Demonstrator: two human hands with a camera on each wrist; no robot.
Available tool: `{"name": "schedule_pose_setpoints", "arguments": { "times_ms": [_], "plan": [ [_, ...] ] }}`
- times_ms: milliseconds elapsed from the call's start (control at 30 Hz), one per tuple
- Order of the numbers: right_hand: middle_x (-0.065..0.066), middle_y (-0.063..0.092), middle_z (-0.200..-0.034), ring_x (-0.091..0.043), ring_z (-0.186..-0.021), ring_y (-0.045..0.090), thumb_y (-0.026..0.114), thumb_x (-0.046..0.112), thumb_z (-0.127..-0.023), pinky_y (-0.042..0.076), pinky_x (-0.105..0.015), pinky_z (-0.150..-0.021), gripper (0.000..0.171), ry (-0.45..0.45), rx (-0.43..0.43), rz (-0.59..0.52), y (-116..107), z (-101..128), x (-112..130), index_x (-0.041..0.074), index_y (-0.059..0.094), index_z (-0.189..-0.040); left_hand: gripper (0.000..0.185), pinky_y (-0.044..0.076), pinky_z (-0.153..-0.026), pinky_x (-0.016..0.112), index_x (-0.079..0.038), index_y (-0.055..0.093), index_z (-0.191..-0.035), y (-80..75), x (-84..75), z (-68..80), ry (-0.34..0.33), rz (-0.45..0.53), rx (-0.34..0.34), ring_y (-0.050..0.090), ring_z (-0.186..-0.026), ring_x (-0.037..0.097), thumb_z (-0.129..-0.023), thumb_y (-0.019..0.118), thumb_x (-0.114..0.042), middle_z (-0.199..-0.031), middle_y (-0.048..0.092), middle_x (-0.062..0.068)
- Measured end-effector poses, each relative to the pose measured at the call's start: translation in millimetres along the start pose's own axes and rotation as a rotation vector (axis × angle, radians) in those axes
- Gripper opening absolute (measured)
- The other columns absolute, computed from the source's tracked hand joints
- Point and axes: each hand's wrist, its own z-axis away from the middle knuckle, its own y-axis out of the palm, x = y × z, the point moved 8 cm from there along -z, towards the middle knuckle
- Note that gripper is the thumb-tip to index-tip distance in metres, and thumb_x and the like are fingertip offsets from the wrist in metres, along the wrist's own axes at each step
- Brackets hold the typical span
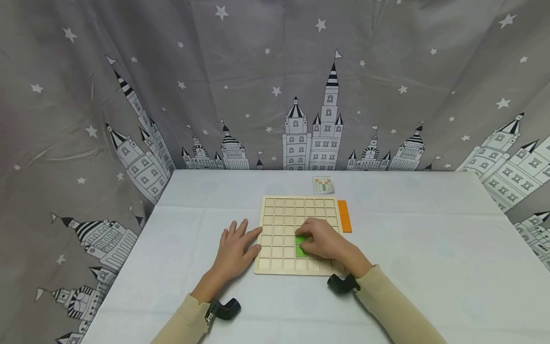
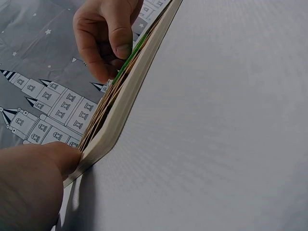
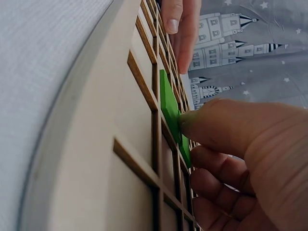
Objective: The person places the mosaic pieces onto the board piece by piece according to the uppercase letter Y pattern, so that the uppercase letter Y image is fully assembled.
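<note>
From the head camera I see a wooden grid board (image 1: 296, 234) lying flat on the desk (image 1: 429, 248), near the middle. My left hand (image 1: 236, 246) lies flat beside the board's left edge, fingers straight and spread, fingertips touching the frame. My right hand (image 1: 324, 239) sits on the lower right part of the board, fingers curled over a green block (image 1: 300, 246) that rests in the grid cells there. An orange bar (image 1: 344, 216) lies on the desk just beside the board's right edge, well apart from both hands. A small pattern card (image 1: 323, 185) lies beyond the board's far edge. A grey curtain with castles and stars (image 1: 275, 86) hangs behind the desk.

The left wrist camera looks along the board's edge (image 2: 125, 101). The left hand (image 2: 33, 185) presses against the near edge of the frame. Farther along, the right hand (image 2: 106, 33) has its fingers bent down onto the board, with a sliver of the green block (image 2: 136, 51) showing under them.

The right wrist camera is close over the grid (image 3: 144, 125). The green block (image 3: 169, 106) sits in the cells, one edge tilted up slightly above the wooden ribs. The thumb of the right hand (image 3: 236, 159) presses on the block's edge, the other fingers curled beneath. At the far edge, fingers of the left hand (image 3: 180, 24) lie straight against the board.
</note>
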Motion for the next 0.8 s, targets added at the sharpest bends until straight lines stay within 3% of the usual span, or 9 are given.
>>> {"name": "schedule_pose_setpoints", "arguments": {
  "times_ms": [267,600,800],
  "plan": [
    [-0.004,0.071,-0.098,-0.013,-0.081,0.06,0.071,0.009,-0.08,0.051,-0.024,-0.071,0.026,0.049,-0.053,-0.003,-15.6,6.7,-6.4,0.005,0.075,-0.105,0.046,0.013,-0.112,0.07,-0.018,0.058,-0.136,-0.3,0.8,-0.9,0.0,-0.001,0.002,0.019,-0.145,0.05,-0.093,0.062,-0.033,-0.154,0.035,0.023],
    [-0.004,0.07,-0.096,-0.015,-0.085,0.061,0.072,0.008,-0.08,0.053,-0.03,-0.075,0.025,0.13,-0.07,0.021,-38.0,36.0,-24.7,0.004,0.074,-0.104,0.045,0.014,-0.112,0.07,-0.018,0.059,-0.136,-1.0,0.7,-2.0,0.006,-0.004,-0.003,0.019,-0.145,0.051,-0.092,0.062,-0.031,-0.154,0.036,0.023],
    [-0.005,0.07,-0.094,-0.014,-0.077,0.057,0.072,0.008,-0.078,0.049,-0.025,-0.069,0.027,0.174,-0.073,0.064,-47.0,50.8,-33.4,0.003,0.074,-0.104,0.045,0.014,-0.112,0.07,-0.017,0.059,-0.135,-1.0,-0.9,-1.7,0.006,0.002,-0.003,0.02,-0.145,0.051,-0.092,0.062,-0.031,-0.153,0.036,0.023]
  ]
}}
